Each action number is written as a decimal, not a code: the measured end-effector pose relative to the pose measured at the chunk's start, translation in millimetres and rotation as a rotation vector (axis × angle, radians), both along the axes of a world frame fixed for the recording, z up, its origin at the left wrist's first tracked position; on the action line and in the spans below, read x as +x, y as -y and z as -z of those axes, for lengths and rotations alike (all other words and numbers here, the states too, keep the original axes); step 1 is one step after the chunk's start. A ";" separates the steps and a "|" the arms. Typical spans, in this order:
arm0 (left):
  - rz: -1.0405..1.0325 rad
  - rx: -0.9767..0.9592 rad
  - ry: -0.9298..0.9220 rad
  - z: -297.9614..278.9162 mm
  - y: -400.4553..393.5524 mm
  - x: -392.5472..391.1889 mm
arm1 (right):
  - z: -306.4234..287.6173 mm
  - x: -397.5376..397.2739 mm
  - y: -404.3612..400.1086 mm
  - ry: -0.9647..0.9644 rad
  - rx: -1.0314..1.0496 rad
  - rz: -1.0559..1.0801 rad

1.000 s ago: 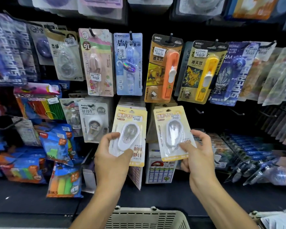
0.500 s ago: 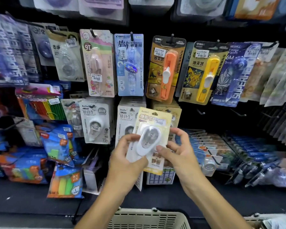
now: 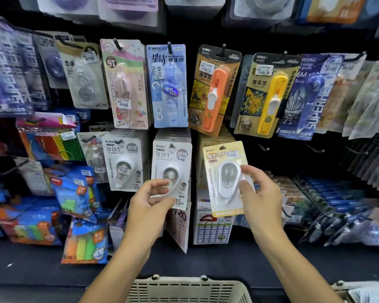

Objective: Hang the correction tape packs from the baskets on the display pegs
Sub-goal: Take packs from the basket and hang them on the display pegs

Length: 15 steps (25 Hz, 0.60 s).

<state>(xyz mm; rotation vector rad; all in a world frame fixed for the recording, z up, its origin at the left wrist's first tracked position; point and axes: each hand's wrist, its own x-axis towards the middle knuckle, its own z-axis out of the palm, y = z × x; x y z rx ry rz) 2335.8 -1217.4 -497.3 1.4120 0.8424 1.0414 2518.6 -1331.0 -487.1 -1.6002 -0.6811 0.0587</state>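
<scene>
My right hand (image 3: 258,200) pinches a yellow correction tape pack (image 3: 224,171) by its right edge, thumb on the clear blister. The pack's top hole sits at a display peg (image 3: 222,147), in front of more yellow packs on the same hook. My left hand (image 3: 150,200) hovers with loosely curled fingers in front of a hanging white correction tape pack (image 3: 173,162) and holds nothing. A beige basket (image 3: 184,289) stands below my arms at the bottom edge; its contents are out of view.
Rows of carded stationery hang above: pink (image 3: 127,84), blue (image 3: 167,86), orange (image 3: 213,90) and yellow (image 3: 267,95) packs. Bare pegs (image 3: 315,148) stick out right of the yellow pack. Highlighter packs (image 3: 83,239) stand at the lower left. A second basket (image 3: 363,290) shows at the bottom right.
The two yellow packs held side by side were brought together, then my right hand carried them right and up to the peg. My left hand let go and stays by the white pack.
</scene>
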 end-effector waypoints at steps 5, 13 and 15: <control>-0.155 0.164 -0.249 0.6 -21.5 8.1 | 8.9 4.2 -5.8 -0.095 -0.276 -0.174; 0.051 0.017 -0.200 12.8 -53.2 16.7 | 26.5 -23.8 -10.5 0.167 -0.339 -0.233; 0.120 0.036 -0.075 9.0 -50.6 20.0 | 27.0 -27.8 -12.6 0.209 -0.351 -0.220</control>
